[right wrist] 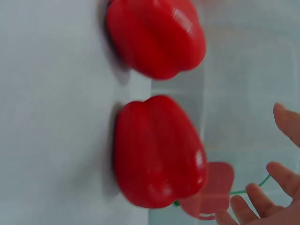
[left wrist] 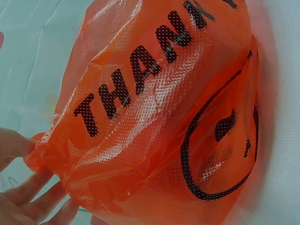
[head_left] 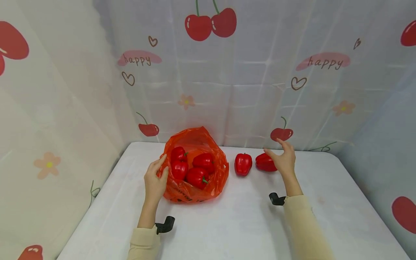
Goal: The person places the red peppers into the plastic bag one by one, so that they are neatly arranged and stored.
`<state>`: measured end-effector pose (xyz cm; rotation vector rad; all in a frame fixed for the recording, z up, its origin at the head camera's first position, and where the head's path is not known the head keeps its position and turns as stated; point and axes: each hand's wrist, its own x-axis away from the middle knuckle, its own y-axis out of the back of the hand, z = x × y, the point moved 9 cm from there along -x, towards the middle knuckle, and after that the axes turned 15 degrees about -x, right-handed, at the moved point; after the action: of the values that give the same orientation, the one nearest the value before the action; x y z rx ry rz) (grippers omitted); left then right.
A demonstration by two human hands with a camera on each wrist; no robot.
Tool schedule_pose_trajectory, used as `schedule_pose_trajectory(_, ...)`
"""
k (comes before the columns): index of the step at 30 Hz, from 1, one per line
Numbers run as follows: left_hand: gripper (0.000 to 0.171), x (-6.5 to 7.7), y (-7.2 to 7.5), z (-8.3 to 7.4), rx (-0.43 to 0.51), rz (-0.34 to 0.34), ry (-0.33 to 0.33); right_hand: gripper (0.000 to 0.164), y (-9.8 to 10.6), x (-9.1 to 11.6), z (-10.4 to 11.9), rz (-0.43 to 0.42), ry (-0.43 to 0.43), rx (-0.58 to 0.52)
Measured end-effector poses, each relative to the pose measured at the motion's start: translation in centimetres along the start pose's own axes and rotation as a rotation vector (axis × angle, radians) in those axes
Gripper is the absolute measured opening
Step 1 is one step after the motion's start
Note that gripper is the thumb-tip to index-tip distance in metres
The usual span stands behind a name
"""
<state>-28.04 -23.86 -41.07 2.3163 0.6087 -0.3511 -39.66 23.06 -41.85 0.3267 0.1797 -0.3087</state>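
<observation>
An orange plastic bag (head_left: pixel 186 195) with black "THANK" lettering stands with its mouth spread, several red bell peppers (head_left: pixel 197 177) inside. My left hand (head_left: pixel 155 182) pinches the bag's left rim between thumb and fingers; the left wrist view shows the film bunched there. Two more red bell peppers rest on the table to the right of the bag: one upright (head_left: pixel 243 164) and one on its side (head_left: pixel 264 162). Over the outer pepper's right end is my right hand (head_left: pixel 285 159), thumb and fingers spread apart and holding nothing. In the right wrist view it is apart from the nearer pepper (right wrist: pixel 157 152).
A white-covered table (head_left: pixel 224 231) lies under everything. White curtains (head_left: pixel 250 90) printed with cherries, hearts and "happy" hang right behind its back edge and along both sides. Black wrist cameras (head_left: pixel 165 224) stick out from both wrists.
</observation>
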Motion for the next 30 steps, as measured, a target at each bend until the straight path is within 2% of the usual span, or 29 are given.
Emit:
schedule_pose_trajectory(8,0.044,0.1,0.1,0.0,0.005,-0.007,-0.002,0.088,-1.1,-0.5,-4.0,0.244,-0.190,0.032)
schedule_pose_trajectory(14,0.044,0.1,0.1,-0.1,0.006,-0.001,-0.002,0.091,-1.9,-0.5,-6.0,0.352,-0.273,-0.011)
schedule_pose_trajectory(22,0.045,0.1,0.1,0.0,-0.006,0.002,0.001,0.087,-2.2,0.0,-7.4,0.380,-0.300,-0.065)
schedule_pose_trajectory(30,0.044,0.0,0.3,0.0,-0.006,-0.021,-0.018,0.083,-1.8,0.0,-7.8,0.306,-0.278,-0.084)
